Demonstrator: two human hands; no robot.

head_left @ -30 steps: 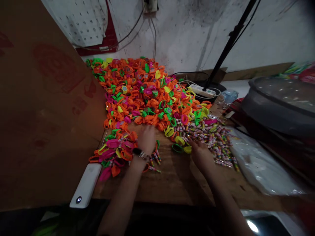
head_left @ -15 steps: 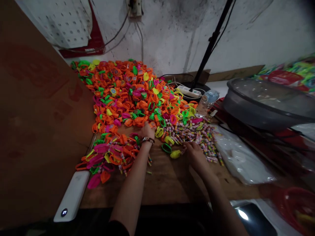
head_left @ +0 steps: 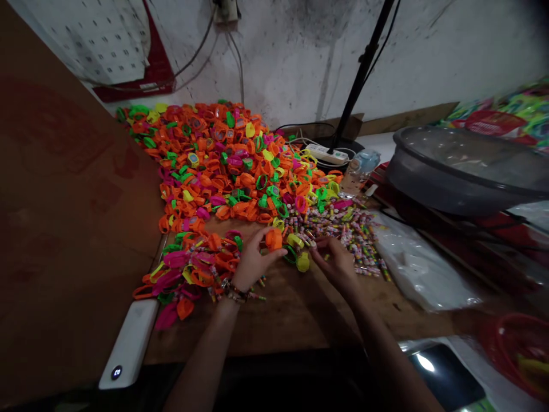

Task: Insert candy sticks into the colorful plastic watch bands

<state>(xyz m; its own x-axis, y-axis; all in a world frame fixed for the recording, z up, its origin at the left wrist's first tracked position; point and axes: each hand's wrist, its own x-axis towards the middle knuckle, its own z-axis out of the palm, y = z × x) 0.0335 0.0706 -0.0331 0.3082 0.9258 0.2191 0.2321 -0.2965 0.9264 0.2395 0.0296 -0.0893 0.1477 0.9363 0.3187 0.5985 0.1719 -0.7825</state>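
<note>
Orange toy watch (head_left: 273, 240) pinched by left fingers (head_left: 278, 253); right fingers (head_left: 330, 246) near wrapped sticks (head_left: 359, 237), their grip unclear.

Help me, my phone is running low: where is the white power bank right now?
In the head view, the white power bank lies at lower left, beside the cardboard box and just in front of the smaller toy pile.
</note>
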